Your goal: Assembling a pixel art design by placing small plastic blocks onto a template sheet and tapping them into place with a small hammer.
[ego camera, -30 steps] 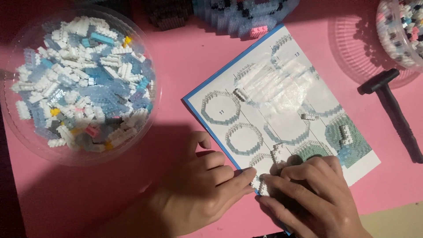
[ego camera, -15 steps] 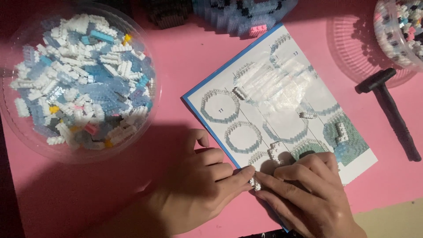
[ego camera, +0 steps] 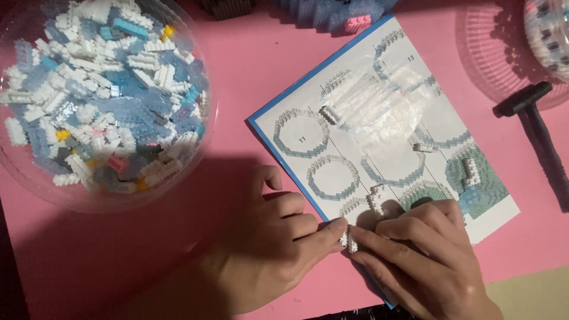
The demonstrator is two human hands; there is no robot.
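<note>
My left hand [ego camera: 272,243] and my right hand [ego camera: 424,255] meet at the lower middle of the pink table, fingertips pinched together on a small white brick assembly [ego camera: 349,238]. They rest over the near corner of an instruction sheet [ego camera: 379,130] printed with ring-shaped building steps. A second small white brick piece [ego camera: 378,198] lies on the sheet just above my right hand. Other loose white pieces [ego camera: 328,114] sit higher on the sheet.
A clear round bowl [ego camera: 204,127] full of white, pale blue and a few coloured tiny bricks stands at the upper left. A small black hammer [ego camera: 536,127] lies at the right. Another clear bowl [ego camera: 548,32] of bricks and a blue built model [ego camera: 332,12] sit along the far edge.
Both hands have shifted slightly left and down along the sheet's near edge, still pinching the white brick assembly. The other objects stay where they were.
</note>
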